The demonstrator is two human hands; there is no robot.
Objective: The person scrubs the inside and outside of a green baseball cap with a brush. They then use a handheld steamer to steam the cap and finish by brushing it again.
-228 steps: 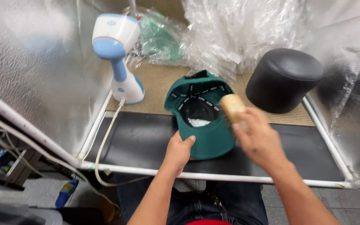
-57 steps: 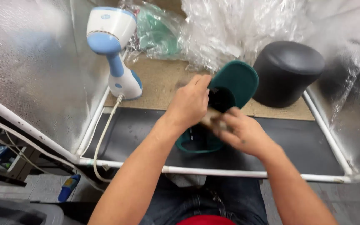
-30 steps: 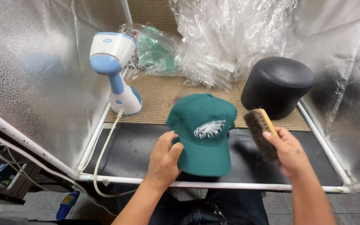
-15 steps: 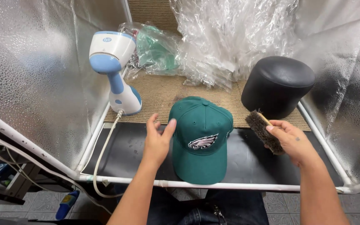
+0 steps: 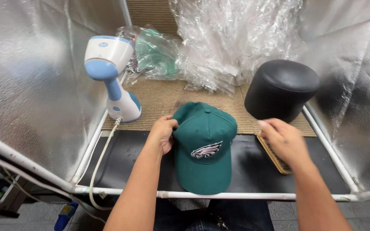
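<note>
Half a second earlier the right hand [image 5: 284, 141] had held the brush [image 5: 275, 156] up off the mat; now the brush lay flat near the right edge of the black mat [image 5: 125, 158], and the hand hovered over it with fingers loosened, though whether they had quite let go could not be told. By that, the brushing looked paused. The green cap [image 5: 204, 145] had settled crown up at the middle of the mat. Its long axis ran from the mat's far edge to the near rail, brim pointing toward the person. The left hand [image 5: 162, 133] gripped the crown's left side. A steamer [image 5: 112, 77] stood on the far left corner.
</note>
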